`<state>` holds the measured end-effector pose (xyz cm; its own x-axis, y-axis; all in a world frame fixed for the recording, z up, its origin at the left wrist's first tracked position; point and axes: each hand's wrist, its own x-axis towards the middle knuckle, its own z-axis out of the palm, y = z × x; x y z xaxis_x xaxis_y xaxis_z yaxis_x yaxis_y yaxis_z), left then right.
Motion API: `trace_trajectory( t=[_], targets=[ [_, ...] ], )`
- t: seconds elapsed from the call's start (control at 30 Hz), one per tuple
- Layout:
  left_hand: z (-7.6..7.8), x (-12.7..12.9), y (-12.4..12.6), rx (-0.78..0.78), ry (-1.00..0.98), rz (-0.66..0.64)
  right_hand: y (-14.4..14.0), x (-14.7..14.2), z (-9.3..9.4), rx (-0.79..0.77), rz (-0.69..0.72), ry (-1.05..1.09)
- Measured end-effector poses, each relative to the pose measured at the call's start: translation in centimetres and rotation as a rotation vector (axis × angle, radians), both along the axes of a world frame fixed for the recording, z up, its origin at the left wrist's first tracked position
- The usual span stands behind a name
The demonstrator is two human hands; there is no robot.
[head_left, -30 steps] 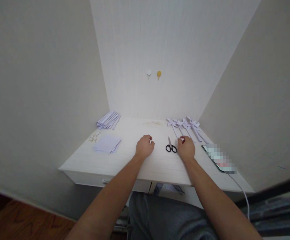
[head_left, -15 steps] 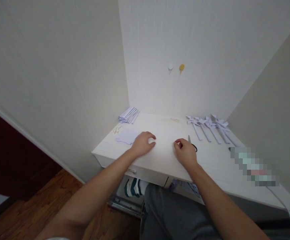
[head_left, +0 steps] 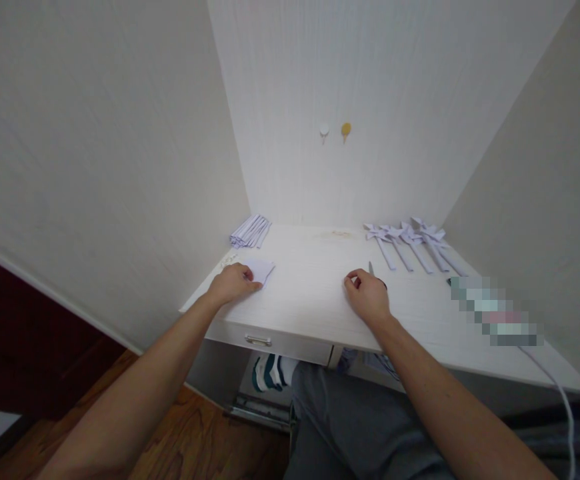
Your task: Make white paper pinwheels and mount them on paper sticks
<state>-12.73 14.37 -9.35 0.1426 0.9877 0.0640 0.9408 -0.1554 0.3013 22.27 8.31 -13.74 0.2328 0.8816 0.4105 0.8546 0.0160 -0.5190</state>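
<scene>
My left hand [head_left: 233, 283] reaches over the small stack of pale paper squares [head_left: 264, 269], its thumb and fingers apart and curved at the paper's near left side. Part of the stack is hidden beneath that hand. On the right, my right hand [head_left: 368, 295] rests on the desk with its fingers curled to the thumb; whatever they may pinch is too small to make out. Scissors [head_left: 371, 268] lie just behind it, mostly covered, with a blade tip showing.
Rolled paper sticks [head_left: 251, 232] are heaped at the desk's back left, with tiny pale bits [head_left: 229, 260] nearby. Several paper pinwheels [head_left: 410, 240] lie at the back right. A blurred-out object with a white cable [head_left: 560, 383] is at the right. Below the desktop is a drawer [head_left: 275, 341].
My left hand has moved left from the bare desktop onto the paper squares. My right hand keeps its curled pose by the scissors. The camera view has shifted slightly.
</scene>
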Motion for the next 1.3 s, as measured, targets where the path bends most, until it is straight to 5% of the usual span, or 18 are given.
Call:
trace_trajectory(
  t=[0.5,0.7,0.9,1.0,1.13,1.3],
  targets=[
    [1.9,0.8,0.5,-0.107,0.066,-0.028,0.0,0.1,0.0,-0.007,0.000,0.026],
    [1.6,1.0,-0.6,0.023,0.036,0.025,0.0,0.1,0.0,0.014,0.010,0.087],
    [3.7,1.5,-2.4,0.289,-0.146,0.077,-0.1,0.0,0.4,0.049,0.043,0.238],
    [4.7,3.4,-4.6,0.377,-0.293,0.025,-0.9,-1.2,2.6,0.075,0.126,0.360],
    [5.1,7.0,-8.5,0.510,-0.763,-0.054,-3.7,-3.0,8.1,0.098,0.321,0.509],
    [6.0,9.4,-12.1,0.596,-1.144,-0.106,-7.4,-2.7,13.5,-0.105,0.715,0.788]
  ],
)
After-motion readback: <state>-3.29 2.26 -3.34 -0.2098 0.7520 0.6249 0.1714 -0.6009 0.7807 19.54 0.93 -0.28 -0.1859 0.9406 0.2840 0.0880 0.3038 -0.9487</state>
